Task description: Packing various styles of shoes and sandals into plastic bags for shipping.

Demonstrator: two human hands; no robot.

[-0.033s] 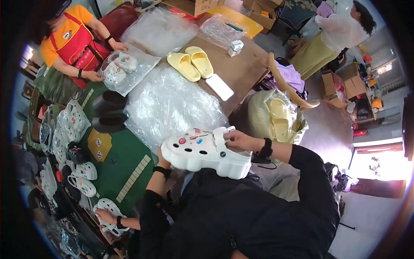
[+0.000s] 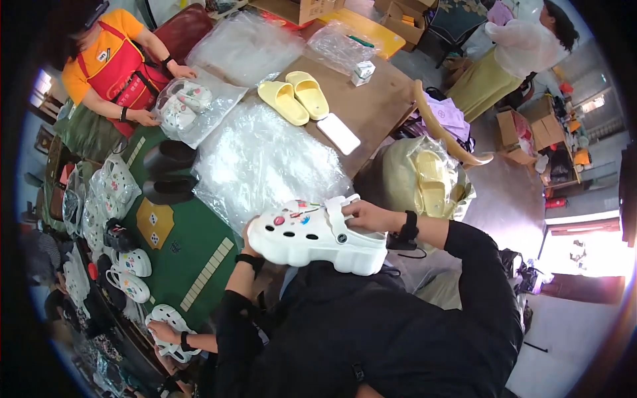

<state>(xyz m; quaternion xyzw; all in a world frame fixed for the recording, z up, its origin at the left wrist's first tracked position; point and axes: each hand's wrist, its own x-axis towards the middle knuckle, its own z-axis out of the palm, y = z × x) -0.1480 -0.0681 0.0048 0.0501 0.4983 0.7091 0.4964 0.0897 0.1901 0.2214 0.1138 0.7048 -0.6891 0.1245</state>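
A white chunky-soled clog [image 2: 312, 242] with colourful charms on its upper is held up in front of my body, toe to the left. My left hand [image 2: 250, 240] grips the toe end from behind, most of its fingers hidden by the shoe. My right hand [image 2: 366, 216] is closed at the foot opening, beside the heel strap, with its fingertips partly out of sight. Beyond the clog lies a pile of clear plastic bags [image 2: 265, 162]. Two yellow slides [image 2: 292, 99] and a white phone [image 2: 338, 134] rest on the brown table [image 2: 361, 109] farther back.
At far left, a co-worker in a red apron [image 2: 133, 79] handles bagged white clogs [image 2: 178, 114]. Dark shoes [image 2: 169, 172] and more white clogs [image 2: 136, 262] sit along the green table [image 2: 206, 229]. Another person's hand [image 2: 162, 330] touches a clog at lower left. Bagged yellow slides [image 2: 432, 179] stand right.
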